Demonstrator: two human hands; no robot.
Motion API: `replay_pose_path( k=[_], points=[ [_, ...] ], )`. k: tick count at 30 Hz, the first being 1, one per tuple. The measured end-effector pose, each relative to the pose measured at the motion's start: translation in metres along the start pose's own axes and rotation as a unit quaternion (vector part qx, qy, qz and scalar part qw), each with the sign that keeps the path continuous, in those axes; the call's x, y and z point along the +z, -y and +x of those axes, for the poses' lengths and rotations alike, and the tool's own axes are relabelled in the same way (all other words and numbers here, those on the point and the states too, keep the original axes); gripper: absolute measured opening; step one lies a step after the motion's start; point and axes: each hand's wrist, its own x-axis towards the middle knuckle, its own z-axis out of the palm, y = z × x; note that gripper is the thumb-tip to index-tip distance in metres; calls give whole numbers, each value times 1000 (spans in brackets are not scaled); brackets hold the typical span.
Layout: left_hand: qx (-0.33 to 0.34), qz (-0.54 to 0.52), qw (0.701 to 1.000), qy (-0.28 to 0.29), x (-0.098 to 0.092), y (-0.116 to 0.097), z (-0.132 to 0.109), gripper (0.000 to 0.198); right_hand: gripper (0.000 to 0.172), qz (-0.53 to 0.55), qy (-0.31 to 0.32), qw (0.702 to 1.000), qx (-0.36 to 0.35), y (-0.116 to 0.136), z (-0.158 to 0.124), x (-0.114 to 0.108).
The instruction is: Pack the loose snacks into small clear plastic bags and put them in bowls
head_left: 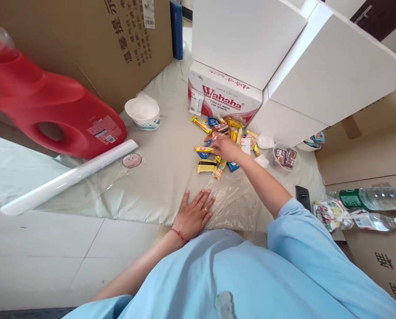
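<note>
My right hand (227, 148) reaches over a heap of small wrapped snacks, its fingers closed on the end of a yellow-wrapped snack bar (202, 149). Below it lie a pale yellow snack packet (207, 166) with a dark stripe and a patterned yellow packet (219, 169). Behind the hand are brown and yellow packets (233, 122) and a red-and-yellow stick packet (201, 124). My left hand (194, 212) rests flat near the table's front edge, fingers spread, holding nothing. A clear plastic bag (234, 199) lies beside it.
A Wahaha carton (223, 95) stands behind the snacks. Left are a paper bowl (143, 113), a red detergent jug (61, 106) and a white roll (68, 177). Right are a clear tub (286, 161) with cocoa packets, a black phone-like object (303, 197) and plastic bottles (384, 198).
</note>
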Motion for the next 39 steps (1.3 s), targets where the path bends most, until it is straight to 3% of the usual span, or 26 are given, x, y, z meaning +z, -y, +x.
replay_pose_path(
  k=[3,5,8,11,14,20,26,30,33,37,39],
  points=[
    [3,-2,1000,-3,1,2,-2,49,25,62,-18,997,-38,-35,-24,-15],
    [3,-3,1000,-2,0,1,-1,49,30,61,7,996,-71,-47,-39,-12],
    [2,-3,1000,-2,0,0,0,49,47,0,64,993,-102,-42,-54,10],
    [-1,1,1000,-6,-1,0,0,48,41,-85,72,989,-97,-29,-59,31],
    [0,1,1000,-9,-1,0,-1,48,33,-130,57,988,-59,-30,-61,32],
    [-5,0,1000,-8,0,0,-1,48,35,-135,21,990,44,-60,-52,-2],
    [-19,10,1000,-6,-3,0,0,50,40,-148,43,988,-5,-48,-27,6],
    [-32,21,999,-17,-4,1,0,56,42,-172,43,984,32,-35,-22,11],
    [-50,26,998,-10,-4,2,1,57,40,-181,30,982,49,-30,-18,11],
    [-95,42,995,1,-4,-3,6,55,33,-179,7,984,17,-32,-19,3],
    [-113,49,992,2,-5,-6,8,55,26,-164,-37,986,23,-37,-30,-6]
  ],
)
